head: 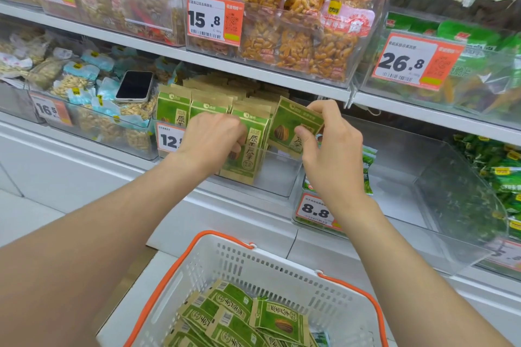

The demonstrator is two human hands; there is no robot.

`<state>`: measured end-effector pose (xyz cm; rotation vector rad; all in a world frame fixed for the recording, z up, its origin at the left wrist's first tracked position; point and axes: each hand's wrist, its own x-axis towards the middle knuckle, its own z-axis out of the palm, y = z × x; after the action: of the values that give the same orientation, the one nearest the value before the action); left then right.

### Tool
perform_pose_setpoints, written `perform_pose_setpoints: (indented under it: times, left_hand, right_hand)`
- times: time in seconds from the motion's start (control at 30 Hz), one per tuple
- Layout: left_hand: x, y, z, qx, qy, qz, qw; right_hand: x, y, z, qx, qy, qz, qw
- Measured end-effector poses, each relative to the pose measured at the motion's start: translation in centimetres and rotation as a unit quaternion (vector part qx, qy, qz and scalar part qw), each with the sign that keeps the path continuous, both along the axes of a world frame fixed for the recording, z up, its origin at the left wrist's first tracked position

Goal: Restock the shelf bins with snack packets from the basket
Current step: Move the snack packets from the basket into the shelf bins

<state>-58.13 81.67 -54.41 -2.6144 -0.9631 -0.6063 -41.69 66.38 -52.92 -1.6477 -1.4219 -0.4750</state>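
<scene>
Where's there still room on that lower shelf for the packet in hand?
Bare floor at the right end of the clear plastic bin, between the upright green-and-brown paper packets and its right wall. Its left side is crowded.

matt paper packets (293, 124), clear glossy plastic bin (277, 177), perforated white plastic basket (282, 270).

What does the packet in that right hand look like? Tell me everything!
The packet is small and flat, green on the front with brown paper-like edges, a striped seed picture and printed characters. It is tilted, pinched by the right hand between thumb and fingers, above the bare right end of the clear bin, beside the upright matching packets.
</scene>
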Motion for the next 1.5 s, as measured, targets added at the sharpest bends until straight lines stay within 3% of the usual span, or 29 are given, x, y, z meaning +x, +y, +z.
perform_pose_setpoints:
  times: [0.3,0.67,0.77,0.9,1.1,1.23,1.5]
  left_hand:
    - [-1.5,-1.5,-0.1,-0.049,0.055,0.042,0.996]
    - [-2.9,-5.5,1.9,-0.099,0.114,0.063,0.987]
    - [-2.8,-5.9,3.0,-0.116,0.045,0.075,0.989]
    - [-1.1,-6.2,2.7,-0.029,-0.090,0.052,0.994]
    - [2.5,-4.8,-0.4,-0.011,0.016,0.091,0.996]
    - [2.9,-3.3,-0.4,-0.037,-0.006,0.105,0.994]
    - [2.9,-2.8,-0.6,-0.037,0.001,0.110,0.993]
  right_hand:
    - [-0.7,-0.1,-0.5,-0.022,-0.003,-0.016,1.000]
    - [-1.5,-0.2,-1.6,-0.169,-0.006,-0.093,0.981]
    - [-1.4,0.1,-1.7,-0.192,-0.011,-0.113,0.975]
    - [-0.7,1.9,-0.8,-0.178,0.004,-0.169,0.969]
    - [0.9,5.9,1.3,-0.340,-0.090,-0.231,0.907]
    - [1.4,9.1,1.7,-0.389,-0.193,-0.259,0.863]
    - [5.5,15.4,0.6,-0.431,-0.175,-0.320,0.825]
